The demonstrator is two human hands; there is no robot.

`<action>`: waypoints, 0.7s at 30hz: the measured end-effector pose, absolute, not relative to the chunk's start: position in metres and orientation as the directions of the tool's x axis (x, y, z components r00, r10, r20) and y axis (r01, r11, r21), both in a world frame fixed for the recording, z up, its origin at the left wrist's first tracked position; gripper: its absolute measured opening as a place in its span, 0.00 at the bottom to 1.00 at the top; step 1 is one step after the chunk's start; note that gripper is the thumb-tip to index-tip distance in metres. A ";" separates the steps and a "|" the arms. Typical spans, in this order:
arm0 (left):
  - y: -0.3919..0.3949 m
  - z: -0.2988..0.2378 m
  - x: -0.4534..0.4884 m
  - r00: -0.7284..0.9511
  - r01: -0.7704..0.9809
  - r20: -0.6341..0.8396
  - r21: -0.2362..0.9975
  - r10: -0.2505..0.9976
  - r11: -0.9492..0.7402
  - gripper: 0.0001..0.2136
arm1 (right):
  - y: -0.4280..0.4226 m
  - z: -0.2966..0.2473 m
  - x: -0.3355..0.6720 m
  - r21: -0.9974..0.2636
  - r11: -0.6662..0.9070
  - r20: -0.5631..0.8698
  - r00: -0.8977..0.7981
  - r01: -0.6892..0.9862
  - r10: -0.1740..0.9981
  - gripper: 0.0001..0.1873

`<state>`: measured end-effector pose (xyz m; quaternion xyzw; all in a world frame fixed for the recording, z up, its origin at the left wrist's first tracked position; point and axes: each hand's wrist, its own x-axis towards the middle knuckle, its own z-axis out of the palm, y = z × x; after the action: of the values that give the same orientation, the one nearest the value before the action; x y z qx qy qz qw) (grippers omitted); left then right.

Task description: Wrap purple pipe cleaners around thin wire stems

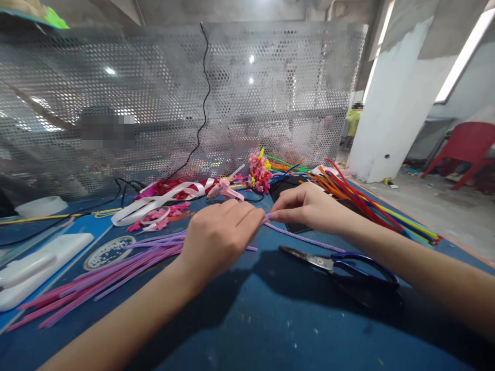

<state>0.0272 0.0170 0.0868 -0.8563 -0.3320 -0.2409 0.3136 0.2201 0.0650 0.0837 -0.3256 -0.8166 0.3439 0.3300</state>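
Both my hands meet above the blue table. My left hand [224,234] is closed, its fingertips pinching a thin purple pipe cleaner [301,238]. Thumb and forefinger of my right hand [305,206] pinch the same pipe cleaner close beside the left fingertips; its tail slants down to the right. Below my right wrist lie blue-handled scissors [328,263], blades pointing left. A bundle of purple and pink pipe cleaners [127,273] spreads out to the left of my left hand and partly behind it.
Pink flower pieces [160,219], a white ribbon [135,208] and a pink glue gun [226,189] lie farther back. Multicoloured pipe cleaners [367,201] stretch along the right. A white device [42,265] sits at left, near a round dish of beads [110,252]. A perforated metal screen [240,103] stands behind.
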 end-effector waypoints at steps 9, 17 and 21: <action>0.031 0.101 0.020 0.491 0.332 -0.288 0.934 0.822 0.129 0.08 | 0.054 0.077 0.221 0.077 0.979 0.741 -0.668 0.188 0.070 0.10; 0.041 0.080 0.018 0.701 0.232 -0.474 0.858 0.534 0.458 0.12 | 0.056 0.062 0.226 0.675 0.702 0.629 -0.673 0.226 -0.388 0.09; 0.035 0.088 0.021 0.439 0.442 0.018 0.866 0.898 -0.233 0.11 | 0.059 0.066 0.220 0.210 0.912 0.760 -0.645 0.353 0.075 0.10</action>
<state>0.0211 0.0349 0.0875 -0.7370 -0.4546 -0.2713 -0.4202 0.2203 0.0595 0.0658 -0.1201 -0.8905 -0.1722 0.4036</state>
